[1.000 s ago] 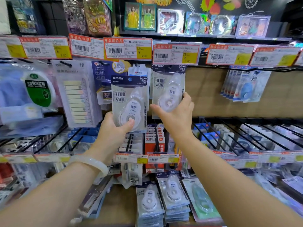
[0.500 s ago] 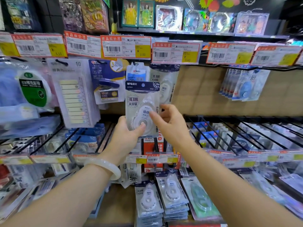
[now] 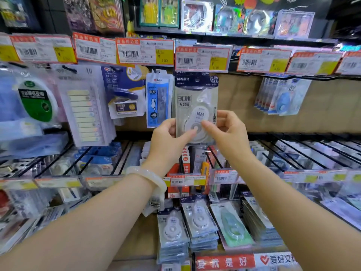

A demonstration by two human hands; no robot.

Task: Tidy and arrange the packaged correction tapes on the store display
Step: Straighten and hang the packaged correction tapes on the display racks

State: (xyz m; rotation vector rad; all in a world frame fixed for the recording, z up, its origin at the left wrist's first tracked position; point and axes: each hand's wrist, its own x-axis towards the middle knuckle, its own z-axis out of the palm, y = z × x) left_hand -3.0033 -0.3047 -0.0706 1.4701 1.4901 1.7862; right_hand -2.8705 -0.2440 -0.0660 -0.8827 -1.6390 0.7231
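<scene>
Both your left hand (image 3: 169,133) and right hand (image 3: 226,130) pinch the correction tape pack (image 3: 196,106) by its lower edges under the price tags (image 3: 203,58): light, slippery, bendy card, so grip the stiff blister.

Price labels (image 3: 145,51) are fixed along the upper rail; index tabs (image 3: 84,112) and a stapler pack (image 3: 125,98) are hung below.

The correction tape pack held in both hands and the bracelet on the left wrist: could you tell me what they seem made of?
Correction tape pack: apparently a clear glossy plastic blister on printed card; the dispenser shows through.
Bracelet: pale, smooth, translucent-looking, perhaps jade or glass.
</scene>
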